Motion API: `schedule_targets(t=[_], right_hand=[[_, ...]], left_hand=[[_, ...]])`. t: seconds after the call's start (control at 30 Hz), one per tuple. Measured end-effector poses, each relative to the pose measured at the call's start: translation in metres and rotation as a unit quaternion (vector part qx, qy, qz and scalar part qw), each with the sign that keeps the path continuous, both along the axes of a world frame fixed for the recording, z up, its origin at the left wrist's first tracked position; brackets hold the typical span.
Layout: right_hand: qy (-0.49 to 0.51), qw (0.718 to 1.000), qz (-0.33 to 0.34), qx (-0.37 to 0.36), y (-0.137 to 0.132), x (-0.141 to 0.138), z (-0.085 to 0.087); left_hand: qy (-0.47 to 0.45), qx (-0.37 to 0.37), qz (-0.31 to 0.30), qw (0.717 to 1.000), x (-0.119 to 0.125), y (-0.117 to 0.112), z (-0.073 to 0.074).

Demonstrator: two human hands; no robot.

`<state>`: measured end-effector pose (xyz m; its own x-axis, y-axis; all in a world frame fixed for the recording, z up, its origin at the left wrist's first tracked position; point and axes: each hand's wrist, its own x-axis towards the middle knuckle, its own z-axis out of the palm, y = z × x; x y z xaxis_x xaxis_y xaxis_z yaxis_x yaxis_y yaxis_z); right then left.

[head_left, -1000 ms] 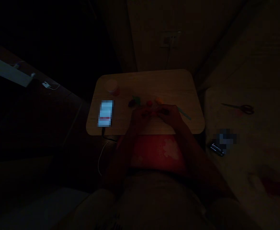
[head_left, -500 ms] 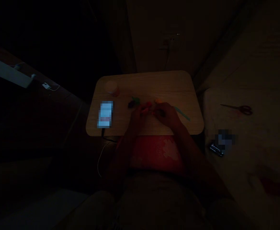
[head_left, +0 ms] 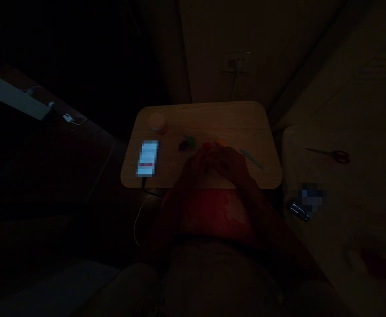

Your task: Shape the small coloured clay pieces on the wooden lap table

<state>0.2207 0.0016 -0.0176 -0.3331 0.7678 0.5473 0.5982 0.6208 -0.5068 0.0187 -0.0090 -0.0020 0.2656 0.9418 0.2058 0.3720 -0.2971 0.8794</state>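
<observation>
A: How far along were you?

B: Under way, I'd judge, rather than over. Your left hand [head_left: 194,164] and right hand [head_left: 234,164] were together above the near half of the table [head_left: 242,121], fingers curled inward.

A: Did you have hold of something?

B: I couldn't tell for either hand — it was too dark, and your fingers hid whatever might have lain between them.

A: And what was done, what was left?

B: Four small lumps lay out. The red lump [head_left: 207,145] sat just beyond your hands, the orange lump [head_left: 220,142] by your right knuckles, the green lump [head_left: 190,141] and dark lump [head_left: 183,145] side by side to the left. They weren't joined into one piece; how much remained, the gloom didn't show.

A: The rest of the tabletop?

B: Pale wood, rounded corners. You had a tub [head_left: 157,122] at the far left, a lit phone [head_left: 148,157] nearer you, and a blue-green stick [head_left: 252,159] to your right.

A: The room?

B: Very dim — a socket [head_left: 234,64] on the wall ahead, scissors [head_left: 340,156] on a pale surface [head_left: 361,189] at your right.
</observation>
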Motion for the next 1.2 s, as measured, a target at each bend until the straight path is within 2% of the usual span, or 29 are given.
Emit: schedule_targets(t=[0.2, 0.37, 0.5, 0.67, 1.2], right_hand=[[-0.031, 0.999, 0.002, 0.019, -0.004, -0.002, 0.005], [-0.059, 0.998, -0.002, 0.024, -0.006, -0.003, 0.004], [-0.070, 0.997, -0.001, 0.037, -0.006, -0.004, 0.004], [-0.094, 0.995, 0.019, 0.003, -0.006, -0.007, 0.007], [-0.021, 0.999, 0.026, -0.031, -0.005, -0.007, 0.009]], left_hand=[[0.015, -0.023, -0.012, 1.000, -0.001, -0.001, -0.003], [0.034, 0.010, -0.028, 0.999, 0.000, 0.001, 0.003], [0.023, 0.001, -0.053, 0.998, 0.000, 0.002, 0.007], [-0.005, -0.011, -0.052, 0.999, -0.003, 0.003, 0.008], [-0.019, 0.014, -0.037, 0.999, -0.002, 0.010, 0.006]])
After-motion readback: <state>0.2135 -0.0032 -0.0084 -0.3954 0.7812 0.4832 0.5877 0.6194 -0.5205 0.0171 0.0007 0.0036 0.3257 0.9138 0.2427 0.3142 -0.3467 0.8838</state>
